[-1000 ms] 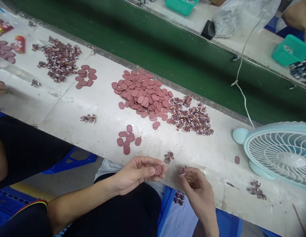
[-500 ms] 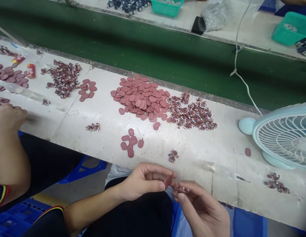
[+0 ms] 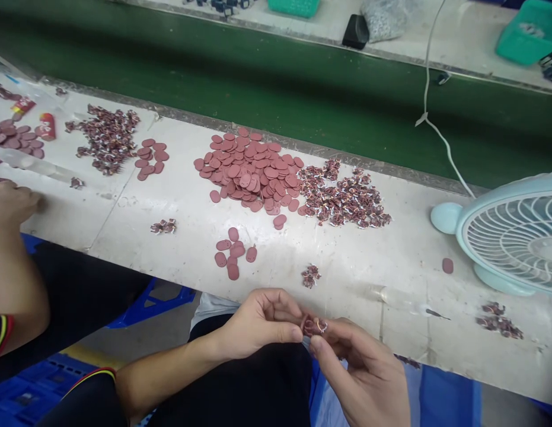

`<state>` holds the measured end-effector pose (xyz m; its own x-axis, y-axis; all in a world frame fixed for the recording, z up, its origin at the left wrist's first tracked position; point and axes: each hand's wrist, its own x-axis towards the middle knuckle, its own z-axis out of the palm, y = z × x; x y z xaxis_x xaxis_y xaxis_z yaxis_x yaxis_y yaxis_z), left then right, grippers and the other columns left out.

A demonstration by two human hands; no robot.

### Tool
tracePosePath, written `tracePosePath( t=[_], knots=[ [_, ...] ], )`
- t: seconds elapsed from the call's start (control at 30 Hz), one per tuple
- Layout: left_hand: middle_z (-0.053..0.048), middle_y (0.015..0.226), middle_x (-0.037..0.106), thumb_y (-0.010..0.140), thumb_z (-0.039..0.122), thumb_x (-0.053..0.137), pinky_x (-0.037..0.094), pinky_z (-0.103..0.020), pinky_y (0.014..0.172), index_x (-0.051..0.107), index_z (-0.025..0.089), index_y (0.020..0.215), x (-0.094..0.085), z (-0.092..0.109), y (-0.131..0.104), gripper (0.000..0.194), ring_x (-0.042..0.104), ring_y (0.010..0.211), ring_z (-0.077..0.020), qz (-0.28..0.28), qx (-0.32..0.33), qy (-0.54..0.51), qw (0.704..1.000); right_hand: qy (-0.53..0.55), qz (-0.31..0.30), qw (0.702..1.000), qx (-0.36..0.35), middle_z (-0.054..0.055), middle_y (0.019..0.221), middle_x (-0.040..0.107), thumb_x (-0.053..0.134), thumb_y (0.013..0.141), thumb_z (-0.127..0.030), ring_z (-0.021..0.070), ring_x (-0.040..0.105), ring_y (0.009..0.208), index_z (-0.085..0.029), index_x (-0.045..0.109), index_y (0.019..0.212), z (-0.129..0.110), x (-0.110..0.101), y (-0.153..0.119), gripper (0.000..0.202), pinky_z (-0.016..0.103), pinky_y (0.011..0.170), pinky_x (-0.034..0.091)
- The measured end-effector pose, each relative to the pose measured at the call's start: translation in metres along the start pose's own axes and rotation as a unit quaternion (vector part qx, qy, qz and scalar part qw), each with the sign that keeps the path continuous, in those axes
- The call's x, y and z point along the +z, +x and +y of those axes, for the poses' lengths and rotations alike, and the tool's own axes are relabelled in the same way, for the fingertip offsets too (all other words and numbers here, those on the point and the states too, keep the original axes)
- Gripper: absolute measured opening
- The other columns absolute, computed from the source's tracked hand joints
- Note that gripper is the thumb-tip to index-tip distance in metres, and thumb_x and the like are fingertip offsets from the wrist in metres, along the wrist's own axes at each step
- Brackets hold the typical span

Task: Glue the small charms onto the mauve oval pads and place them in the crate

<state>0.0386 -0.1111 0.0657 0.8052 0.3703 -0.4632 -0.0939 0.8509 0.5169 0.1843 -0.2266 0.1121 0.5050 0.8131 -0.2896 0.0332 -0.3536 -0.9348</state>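
Observation:
Near the table's front edge, my left hand (image 3: 262, 325) pinches a reddish-brown oval disc at its fingertips. My right hand (image 3: 362, 362) meets it from the right, its thumb and finger closed on a small brown-and-white piece (image 3: 319, 326). The disc and the piece touch or overlap; fingers partly hide both. Just beyond the hands lies a small cluster of brown pieces (image 3: 310, 276). Several loose discs (image 3: 233, 249) are to its left. Farther back, a large heap of discs (image 3: 253, 169) sits beside a heap of brown-and-white pieces (image 3: 347, 196).
A light blue fan (image 3: 520, 237) stands at the right. Glue-like clear tubes lie on the white table (image 3: 187, 196). At the left, another person's hand (image 3: 11, 201) rests near more discs and pieces. A white cord (image 3: 444, 145) hangs behind. A blue bin (image 3: 449, 397) is below.
My hands have come closer together, bringing the brown-and-white piece up against the disc. The view has shifted slightly.

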Motion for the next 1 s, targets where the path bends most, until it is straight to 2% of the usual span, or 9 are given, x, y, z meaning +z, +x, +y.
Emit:
tracePosePath(
  t=[0.1, 0.27, 0.43, 0.57, 0.67, 0.83, 1.0],
  knots=[
    [-0.009, 0.094, 0.084, 0.074, 0.021, 0.092, 0.061, -0.029, 0.081, 0.078, 0.015, 0.075, 0.002, -0.004, 0.0, 0.015, 0.079, 0.086, -0.0191, 0.019, 0.021, 0.016, 0.999, 0.023, -0.032, 0.999, 0.013, 0.002, 0.085, 0.08, 0.078, 0.089, -0.028, 0.0149, 0.076, 0.07, -0.029, 0.08, 0.101, 0.003, -0.004, 0.003, 0.012, 0.021, 0.065, 0.064],
    [-0.011, 0.098, 0.084, 0.076, 0.024, 0.09, 0.062, -0.037, 0.084, 0.081, 0.015, 0.073, 0.006, -0.003, -0.001, 0.013, 0.079, 0.088, -0.0238, 0.028, 0.044, 0.041, 0.998, 0.07, -0.06, 0.995, 0.049, 0.001, 0.084, 0.08, 0.077, 0.091, -0.031, 0.014, 0.075, 0.074, -0.029, 0.08, 0.101, 0.005, -0.006, 0.006, 0.011, 0.021, 0.07, 0.064],
    [-0.01, 0.093, 0.084, 0.077, 0.027, 0.089, 0.062, -0.038, 0.083, 0.081, 0.016, 0.074, 0.007, 0.001, 0.0, 0.014, 0.079, 0.081, -0.0228, 0.029, 0.042, 0.068, 0.996, 0.086, -0.048, 0.994, 0.05, 0.003, 0.09, 0.081, 0.077, 0.091, -0.03, 0.0144, 0.075, 0.076, -0.029, 0.079, 0.101, 0.012, -0.005, 0.003, 0.011, 0.023, 0.073, 0.064],
    [-0.009, 0.095, 0.084, 0.077, 0.029, 0.089, 0.062, -0.037, 0.083, 0.08, 0.016, 0.075, 0.007, 0.002, 0.001, 0.016, 0.079, 0.087, -0.0242, 0.026, 0.033, 0.086, 0.995, 0.071, -0.032, 0.995, 0.055, 0.005, 0.091, 0.081, 0.077, 0.09, -0.031, 0.0162, 0.076, 0.076, -0.026, 0.08, 0.1, 0.015, -0.003, 0.0, 0.012, 0.026, 0.073, 0.065],
    [-0.009, 0.098, 0.084, 0.077, 0.029, 0.089, 0.062, -0.036, 0.085, 0.081, 0.017, 0.076, 0.007, 0.002, 0.002, 0.015, 0.079, 0.093, -0.0252, 0.034, 0.035, 0.101, 0.994, 0.055, -0.007, 0.997, 0.061, 0.005, 0.09, 0.081, 0.078, 0.089, -0.034, 0.017, 0.076, 0.075, -0.026, 0.08, 0.098, 0.01, -0.002, -0.004, 0.012, 0.026, 0.071, 0.065],
    [-0.009, 0.104, 0.084, 0.077, 0.026, 0.089, 0.06, -0.033, 0.091, 0.083, 0.018, 0.078, 0.011, 0.003, -0.001, 0.01, 0.078, 0.096, -0.0234, 0.036, 0.049, 0.13, 0.99, -0.002, 0.063, 0.998, 0.029, 0.003, 0.086, 0.079, 0.082, 0.085, -0.034, 0.0166, 0.076, 0.071, -0.027, 0.082, 0.093, -0.005, 0.001, -0.01, 0.011, 0.025, 0.068, 0.065],
    [-0.009, 0.108, 0.083, 0.077, 0.024, 0.089, 0.061, -0.033, 0.09, 0.084, 0.018, 0.079, 0.012, 0.002, -0.002, 0.009, 0.078, 0.098, -0.0237, 0.041, 0.05, 0.117, 0.991, 0.022, 0.036, 0.997, 0.059, 0.005, 0.09, 0.08, 0.08, 0.087, -0.035, 0.0177, 0.077, 0.076, -0.026, 0.081, 0.096, 0.001, -0.002, -0.01, 0.013, 0.026, 0.071, 0.066]
  ],
)
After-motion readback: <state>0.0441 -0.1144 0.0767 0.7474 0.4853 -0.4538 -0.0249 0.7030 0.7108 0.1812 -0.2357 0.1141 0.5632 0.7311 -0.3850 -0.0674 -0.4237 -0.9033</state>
